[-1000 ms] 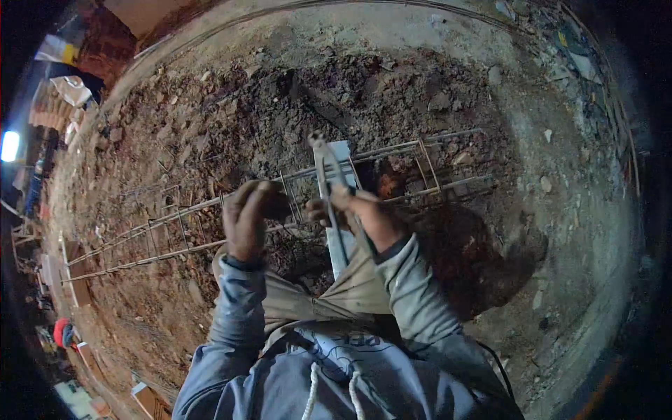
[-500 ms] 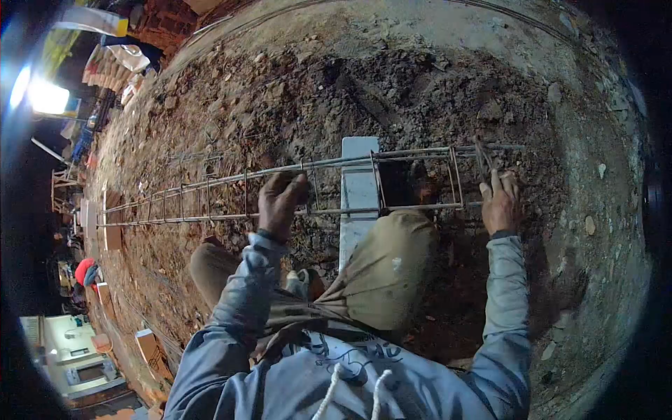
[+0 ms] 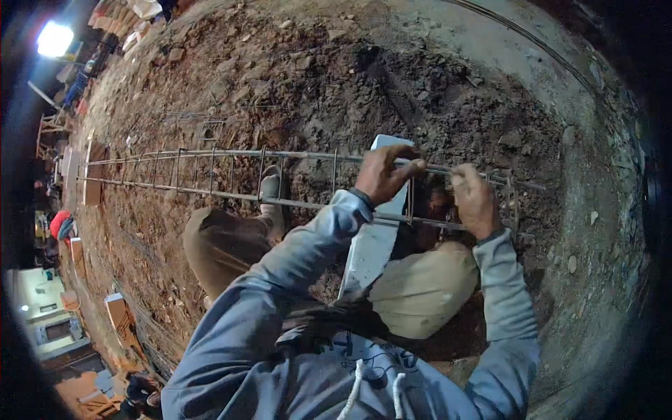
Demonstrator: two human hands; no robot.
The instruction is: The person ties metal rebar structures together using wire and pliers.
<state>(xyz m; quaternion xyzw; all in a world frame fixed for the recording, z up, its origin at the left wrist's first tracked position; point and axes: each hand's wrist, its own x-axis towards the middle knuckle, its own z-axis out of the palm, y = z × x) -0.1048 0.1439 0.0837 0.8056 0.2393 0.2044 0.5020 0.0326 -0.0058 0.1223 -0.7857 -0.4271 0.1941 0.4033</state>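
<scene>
A long, narrow rebar cage [image 3: 308, 203] with tied stirrups crosses in front of me, above the soil. My left hand [image 3: 385, 175] is closed around its far bar, over a white block [image 3: 367, 255] that lies under the cage. To the right, my right hand [image 3: 477, 201] is closed at the same far bar near the cage's end, its thumb and forefinger close together. What it holds is hidden by the fingers. A stirrup [image 3: 411, 196] stands between the two hands. My knee [image 3: 427, 287] is close below the near bar.
Rough, clodded soil [image 3: 315, 91] lies beyond the cage, with a concrete strip [image 3: 476, 31] behind it. The cage's far left end rests by a block [image 3: 93, 171]. A bright lamp [image 3: 54, 39] shines at upper left. More blocks [image 3: 120, 315] lie at lower left.
My left hand has moved right along the cage to above the white block. My right hand has come inward, and the dark pincer-like tool seen in it earlier no longer shows clearly.
</scene>
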